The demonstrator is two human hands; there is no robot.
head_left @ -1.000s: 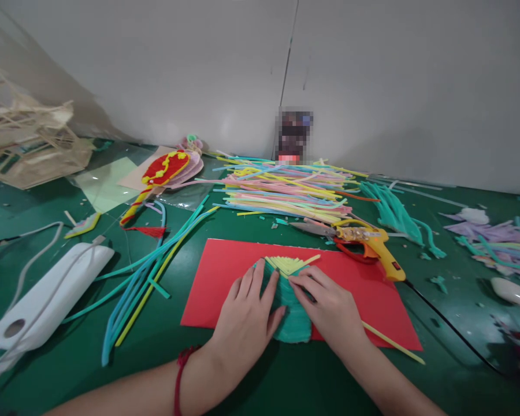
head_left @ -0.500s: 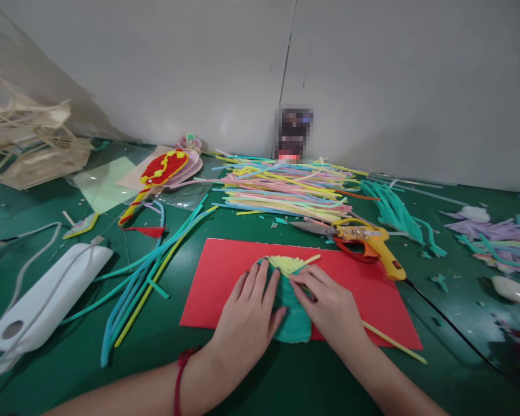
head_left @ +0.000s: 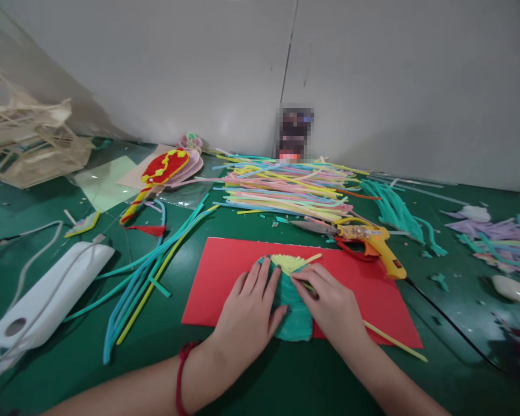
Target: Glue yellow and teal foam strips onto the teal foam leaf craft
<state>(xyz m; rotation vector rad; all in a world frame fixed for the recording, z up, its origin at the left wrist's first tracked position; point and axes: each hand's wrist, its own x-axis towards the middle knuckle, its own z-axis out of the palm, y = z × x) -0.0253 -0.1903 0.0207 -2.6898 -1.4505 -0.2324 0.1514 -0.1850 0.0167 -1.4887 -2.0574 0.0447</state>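
My left hand (head_left: 249, 309) lies flat, fingers stretched, over a teal fuzzy piece (head_left: 295, 320) made of rows laid side by side. Yellow rows (head_left: 286, 263) fan out in a V at its top end, just beyond my fingertips. My right hand (head_left: 333, 297) pinches a yellow pipe cleaner (head_left: 396, 342) at the point of that V. The rest of its length passes under the hand and comes out at lower right. Beneath both lies a red card (head_left: 377, 300). What sits under my left palm is hidden.
A yellow glue gun (head_left: 383, 248) rests on the card's upper right, beside scissors-like blades (head_left: 312, 227). Bundled pipe cleaners (head_left: 281, 188) lie behind. Loose strands (head_left: 132, 294) and a white power bank-like block (head_left: 52, 297) are left. A red fan-shaped craft (head_left: 164, 167) lies farther back.
Both hands stay almost in place. The view has shifted very slightly, and my right fingers remain pinched at the yellow V.
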